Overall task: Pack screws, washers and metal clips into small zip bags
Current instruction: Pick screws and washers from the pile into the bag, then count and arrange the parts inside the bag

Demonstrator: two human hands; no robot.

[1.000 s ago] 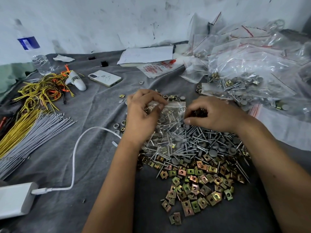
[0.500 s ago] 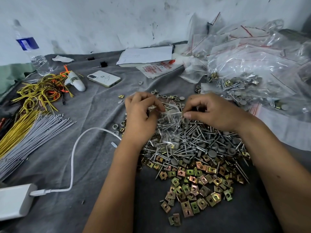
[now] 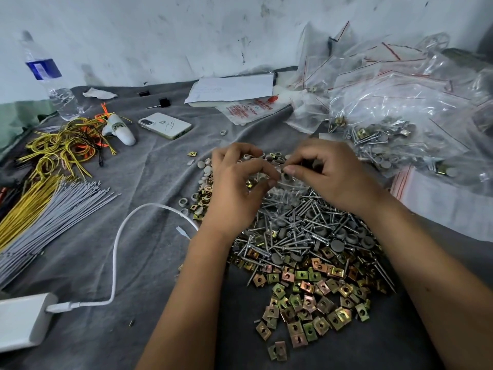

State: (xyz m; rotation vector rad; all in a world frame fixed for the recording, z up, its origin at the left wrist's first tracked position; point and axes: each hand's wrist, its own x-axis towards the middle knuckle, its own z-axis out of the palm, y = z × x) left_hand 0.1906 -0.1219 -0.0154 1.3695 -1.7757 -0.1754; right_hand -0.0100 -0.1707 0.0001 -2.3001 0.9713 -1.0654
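My left hand (image 3: 237, 182) and my right hand (image 3: 333, 174) meet just above the centre of the frame, over the far edge of the hardware heap. Both hands have curled fingers and pinch the small zip bag (image 3: 286, 184), a clear pouch held between them; my left thumb and forefinger grip its left side, and my right thumb and forefinger pinch its top edge, with a grey washer (image 3: 286, 177) visible just under my right thumb. The bag's contents are too blurred to identify. Directly below the hands, the screws (image 3: 306, 225) lie in a tangled pile mixed with grey washers. Below that, toward the lower centre, the metal clips (image 3: 306, 295) spread out in a loose field on the grey cloth (image 3: 149, 182). More pale washers and clips lie scattered just left of my left hand. At the upper right, a heap of filled zip bags (image 3: 400, 108) rests against the wall. At the left edge lie grey cable ties (image 3: 48, 214) and yellow wires (image 3: 53, 150). A phone (image 3: 165, 125) lies at upper centre-left, a water bottle (image 3: 50, 76) stands at upper left, and a white charger (image 3: 21, 321) with its cable (image 3: 117, 252) occupies the lower left.
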